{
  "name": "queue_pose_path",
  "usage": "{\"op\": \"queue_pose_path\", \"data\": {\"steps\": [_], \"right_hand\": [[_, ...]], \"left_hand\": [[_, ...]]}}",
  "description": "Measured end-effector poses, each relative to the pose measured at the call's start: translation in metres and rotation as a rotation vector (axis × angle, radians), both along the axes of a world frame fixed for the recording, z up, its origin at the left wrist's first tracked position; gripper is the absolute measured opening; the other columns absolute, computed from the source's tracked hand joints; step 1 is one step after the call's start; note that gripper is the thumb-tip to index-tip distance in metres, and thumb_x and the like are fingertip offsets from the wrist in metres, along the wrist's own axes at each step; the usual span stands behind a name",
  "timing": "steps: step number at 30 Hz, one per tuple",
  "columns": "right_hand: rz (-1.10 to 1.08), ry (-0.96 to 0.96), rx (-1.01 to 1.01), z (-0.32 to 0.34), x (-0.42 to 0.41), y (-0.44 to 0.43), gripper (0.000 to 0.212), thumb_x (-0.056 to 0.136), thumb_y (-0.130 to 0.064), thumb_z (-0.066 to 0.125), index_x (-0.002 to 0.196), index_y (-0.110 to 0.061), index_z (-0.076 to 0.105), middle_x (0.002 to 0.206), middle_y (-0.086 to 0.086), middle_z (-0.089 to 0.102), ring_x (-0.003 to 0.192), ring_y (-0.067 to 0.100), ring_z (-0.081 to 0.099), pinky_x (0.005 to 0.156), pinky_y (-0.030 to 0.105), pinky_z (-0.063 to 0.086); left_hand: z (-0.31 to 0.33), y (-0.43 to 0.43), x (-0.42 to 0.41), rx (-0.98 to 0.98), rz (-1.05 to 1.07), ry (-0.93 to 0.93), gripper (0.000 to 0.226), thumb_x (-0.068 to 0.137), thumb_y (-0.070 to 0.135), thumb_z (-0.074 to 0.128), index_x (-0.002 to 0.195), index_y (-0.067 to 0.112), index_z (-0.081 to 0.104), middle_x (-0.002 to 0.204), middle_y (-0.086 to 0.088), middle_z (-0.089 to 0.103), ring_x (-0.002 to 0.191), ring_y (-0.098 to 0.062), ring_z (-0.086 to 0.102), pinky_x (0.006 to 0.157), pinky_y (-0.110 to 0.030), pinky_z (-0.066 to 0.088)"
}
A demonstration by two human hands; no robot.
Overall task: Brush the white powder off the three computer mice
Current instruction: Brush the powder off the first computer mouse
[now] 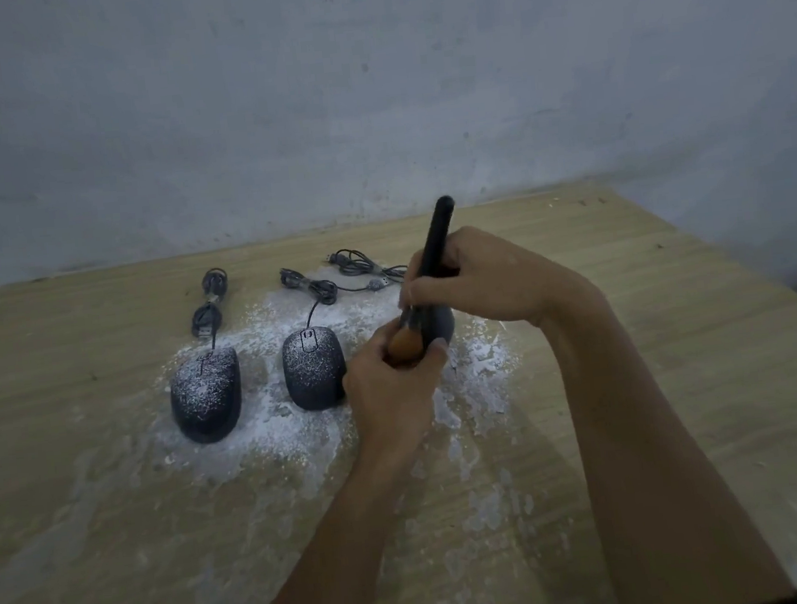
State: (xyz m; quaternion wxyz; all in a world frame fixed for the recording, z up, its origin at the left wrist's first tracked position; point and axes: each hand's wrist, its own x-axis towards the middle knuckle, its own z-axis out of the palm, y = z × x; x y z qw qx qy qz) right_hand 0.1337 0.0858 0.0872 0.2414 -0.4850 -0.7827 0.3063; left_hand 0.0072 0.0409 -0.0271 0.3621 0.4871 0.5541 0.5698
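Both curled, left hand [390, 385] grips mouse [442, 325], right hand [482, 279] holds tilted brush [436, 244].

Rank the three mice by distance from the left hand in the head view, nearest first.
From the left hand:
1. right mouse: gripped in that hand, under the brush.
2. middle mouse: right beside the hand, on its left.
3. left mouse: farthest left, beyond the middle one.

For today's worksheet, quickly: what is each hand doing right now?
Left hand: grips the rightmost mouse.
Right hand: holds the brush.
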Motion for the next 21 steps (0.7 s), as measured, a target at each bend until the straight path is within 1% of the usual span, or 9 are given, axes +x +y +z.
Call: {"op": "queue_pose_path", "data": {"steps": [2, 4, 6, 8, 11, 13, 15, 18, 21], "right_hand": [[-0.086, 0.073, 0.099, -0.001, 0.0, 0.004, 0.018, 0.096, -0.027, 0.069, 0.085, -0.016, 0.077, 0.073, 0.002, 0.071, 0.064, 0.01, 0.063, 0.057, 0.027, 0.045], [-0.076, -0.002, 0.082, -0.001, 0.002, 0.005, 0.018, 0.095, -0.027, 0.069, 0.084, -0.015, 0.077, 0.064, -0.009, 0.065, 0.053, 0.0, 0.055, 0.05, 0.015, 0.037], [-0.013, -0.043, -0.004, -0.003, 0.004, 0.004, 0.018, 0.094, -0.028, 0.07, 0.084, -0.015, 0.077, 0.058, -0.016, 0.063, 0.051, -0.003, 0.052, 0.051, 0.011, 0.037], [-0.064, 0.055, 0.039, -0.005, 0.006, 0.005, 0.016, 0.095, -0.029, 0.069, 0.085, -0.019, 0.077, 0.062, -0.018, 0.066, 0.057, -0.005, 0.056, 0.055, 0.009, 0.04], [-0.198, 0.103, 0.182, -0.006, 0.009, 0.009, 0.015, 0.097, -0.027, 0.067, 0.086, -0.022, 0.076, 0.068, -0.008, 0.066, 0.058, -0.002, 0.055, 0.058, 0.016, 0.042], [-0.113, 0.053, 0.077, -0.007, 0.012, 0.005, 0.016, 0.094, -0.027, 0.068, 0.084, -0.019, 0.078, 0.067, -0.003, 0.068, 0.06, 0.003, 0.055, 0.059, 0.02, 0.043], [-0.077, 0.121, 0.032, -0.009, 0.014, 0.002, 0.016, 0.093, -0.027, 0.069, 0.085, -0.018, 0.079, 0.064, -0.01, 0.066, 0.061, 0.002, 0.056, 0.057, 0.015, 0.044], [-0.269, 0.251, 0.202, -0.014, 0.017, 0.006, 0.015, 0.098, -0.028, 0.066, 0.091, -0.02, 0.077, 0.058, -0.012, 0.058, 0.05, 0.0, 0.048, 0.05, 0.014, 0.039], [-0.22, 0.108, 0.152, -0.016, 0.019, 0.004, 0.014, 0.095, -0.03, 0.067, 0.087, -0.024, 0.076, 0.064, 0.0, 0.064, 0.056, 0.011, 0.057, 0.055, 0.027, 0.044]], "left_hand": [[0.001, 0.0, -0.001, -0.002, 0.001, 0.001, 0.025, 0.078, 0.028, 0.081, 0.096, 0.037, 0.066, 0.077, 0.02, 0.071, 0.071, 0.008, 0.067, 0.061, -0.012, 0.054], [0.002, -0.001, 0.0, -0.014, -0.012, -0.027, 0.029, 0.078, 0.027, 0.08, 0.097, 0.041, 0.064, 0.078, 0.02, 0.072, 0.071, 0.007, 0.068, 0.062, -0.012, 0.055], [0.003, -0.001, 0.0, -0.028, -0.007, -0.058, 0.029, 0.077, 0.027, 0.082, 0.096, 0.042, 0.064, 0.078, 0.021, 0.072, 0.072, 0.01, 0.067, 0.06, -0.01, 0.053], [0.004, 0.001, 0.0, -0.044, -0.004, -0.09, 0.027, 0.077, 0.026, 0.082, 0.09, 0.043, 0.065, 0.074, 0.023, 0.071, 0.072, 0.01, 0.067, 0.057, -0.008, 0.05], [0.003, 0.006, -0.001, -0.075, -0.011, -0.182, 0.027, 0.079, 0.02, 0.081, 0.098, 0.035, 0.069, 0.078, 0.023, 0.074, 0.076, 0.005, 0.07, 0.063, -0.011, 0.052], [0.002, 0.008, -0.001, -0.112, -0.006, -0.233, 0.028, 0.078, 0.018, 0.081, 0.101, 0.029, 0.071, 0.082, 0.016, 0.076, 0.08, 0.0, 0.072, 0.069, -0.017, 0.054], [0.002, 0.01, -0.002, -0.152, 0.001, -0.29, 0.029, 0.078, 0.018, 0.082, 0.102, 0.029, 0.069, 0.09, 0.013, 0.075, 0.087, -0.005, 0.072, 0.074, -0.022, 0.055], [0.004, 0.011, -0.005, -0.203, -0.031, -0.366, 0.033, 0.082, 0.017, 0.079, 0.113, 0.019, 0.069, 0.098, 0.007, 0.077, 0.092, -0.01, 0.074, 0.081, -0.026, 0.057], [0.008, 0.01, -0.008, -0.233, -0.07, -0.488, 0.041, 0.086, 0.012, 0.075, 0.125, 0.013, 0.063, 0.103, 0.0, 0.076, 0.091, -0.011, 0.075, 0.074, -0.019, 0.058]]}}
